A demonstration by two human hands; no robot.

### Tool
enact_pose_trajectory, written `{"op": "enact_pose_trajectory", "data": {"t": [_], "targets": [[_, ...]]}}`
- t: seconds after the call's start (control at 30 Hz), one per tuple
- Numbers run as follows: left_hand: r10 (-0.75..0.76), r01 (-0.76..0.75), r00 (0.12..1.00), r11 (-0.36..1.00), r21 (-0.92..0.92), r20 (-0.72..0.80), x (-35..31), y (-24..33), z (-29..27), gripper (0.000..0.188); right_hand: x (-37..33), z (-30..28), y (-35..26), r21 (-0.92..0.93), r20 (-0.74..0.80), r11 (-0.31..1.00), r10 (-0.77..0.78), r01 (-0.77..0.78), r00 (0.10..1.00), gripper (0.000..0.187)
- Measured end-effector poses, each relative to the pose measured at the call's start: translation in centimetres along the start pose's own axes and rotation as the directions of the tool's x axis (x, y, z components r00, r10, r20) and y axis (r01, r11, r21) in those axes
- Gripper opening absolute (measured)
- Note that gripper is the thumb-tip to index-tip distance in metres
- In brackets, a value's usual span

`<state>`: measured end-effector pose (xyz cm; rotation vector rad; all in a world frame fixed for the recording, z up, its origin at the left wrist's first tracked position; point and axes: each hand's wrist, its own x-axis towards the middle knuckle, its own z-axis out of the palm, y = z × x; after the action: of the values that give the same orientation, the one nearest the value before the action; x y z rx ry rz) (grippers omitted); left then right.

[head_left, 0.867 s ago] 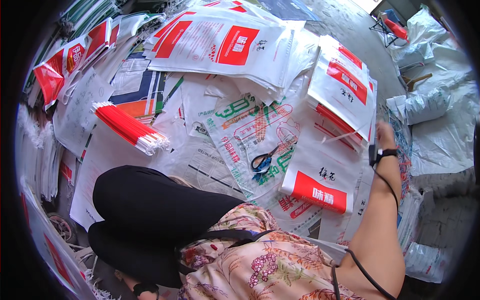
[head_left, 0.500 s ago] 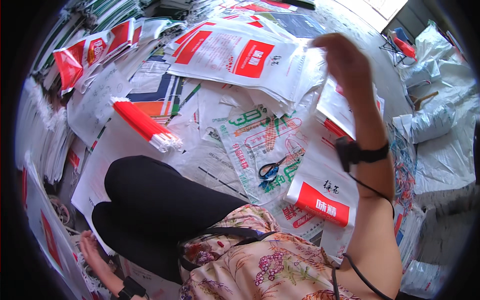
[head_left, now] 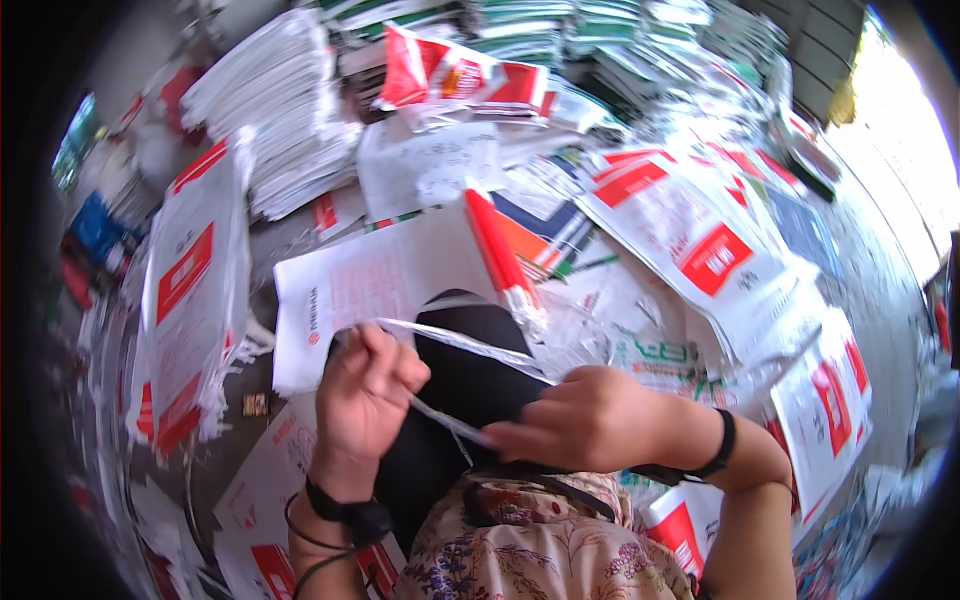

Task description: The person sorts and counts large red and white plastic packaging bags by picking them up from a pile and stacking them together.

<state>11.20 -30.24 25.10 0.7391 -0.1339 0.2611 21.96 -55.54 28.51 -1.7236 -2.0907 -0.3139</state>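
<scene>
Above my dark-clothed lap, my left hand (head_left: 370, 395) is closed with the fingers curled round a white plastic strip (head_left: 465, 345). The strip runs across to my right hand (head_left: 590, 420), whose fingers are pinched on it too. Between the two hands it makes a long narrow loop, and a thin end hangs below. Just past my knees lies a bundle of red and white strips (head_left: 495, 250). Beside it a white printed sack (head_left: 370, 280) lies flat.
Flat red and white sacks (head_left: 690, 240) are piled ahead on the right. Another sack stack (head_left: 185, 290) stands at the left, with a tall pile of white sacks (head_left: 285, 120) behind it. A crumpled red and white sack (head_left: 450, 80) rests on stacks at the back.
My view has turned to the left. My right hand has come down from the sack pile and my left hand has risen to my lap; both now hold a white plastic strip.
</scene>
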Motion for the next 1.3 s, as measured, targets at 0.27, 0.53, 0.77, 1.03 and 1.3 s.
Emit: {"op": "enact_pose_trajectory", "data": {"t": [0.27,0.53,0.77,1.03,1.3], "targets": [[0.334,-0.331,0.932,0.943,0.047,-0.141,-1.7,11.2,-8.2,0.019,-7.2,-1.8,3.5,-0.044,-0.087,0.835,0.544,-0.548,0.835,0.022],[0.418,-0.399,0.898,0.905,0.145,-0.136,-2.7,15.6,-12.1,0.029,-11.8,-3.8,7.5,-0.062,-0.225,0.694,0.691,-0.717,0.687,0.009],[0.427,-0.36,0.854,0.897,0.257,-0.296,-2.8,17.8,-14.8,0.041,-16.6,-8.2,14.1,-0.119,-0.252,0.538,0.796,-0.834,0.55,0.014],[0.427,-0.348,0.863,0.889,0.296,-0.269,-0.6,20.2,-18.9,0.022,-24.0,-11.5,20.9,0.056,-0.343,0.493,0.826,-0.868,0.447,0.013],[0.405,-0.296,0.88,0.877,0.378,-0.25,-2.1,28.1,-22.9,0.025,-22.5,-10.4,19.5,0.098,-0.236,0.466,0.869,-0.88,0.434,0.021]]}}
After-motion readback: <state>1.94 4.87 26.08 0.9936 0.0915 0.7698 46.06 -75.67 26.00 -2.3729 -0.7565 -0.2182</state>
